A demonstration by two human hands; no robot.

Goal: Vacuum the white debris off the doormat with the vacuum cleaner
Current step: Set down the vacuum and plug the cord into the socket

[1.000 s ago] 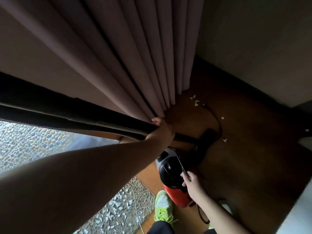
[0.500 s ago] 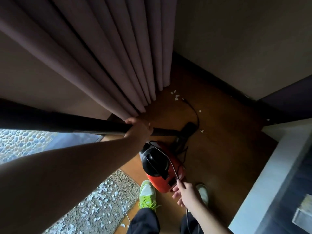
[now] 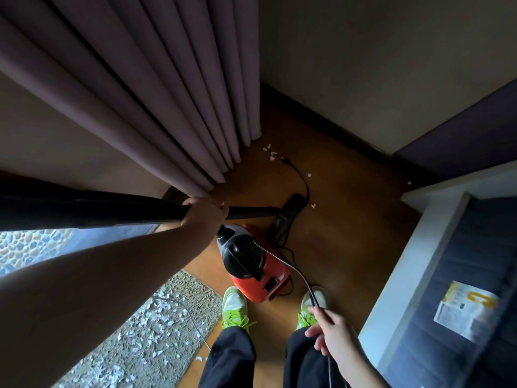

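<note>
One vacuum cleaner (image 3: 253, 268), one doormat (image 3: 145, 340)

There is a single view, worn on the person's head, looking steeply down past the chest to the wooden floor (image 3: 349, 233). The red vacuum cleaner (image 3: 257, 270) sits near the frame's centre, just beyond the green shoes (image 3: 233, 308). The left forearm runs very close under the lens (large and blurred) toward the vacuum cleaner. The wide angle bends the curtain (image 3: 167, 102) beyond the vacuum cleaner and takes in the doormat (image 3: 156, 337) to its left.
</note>
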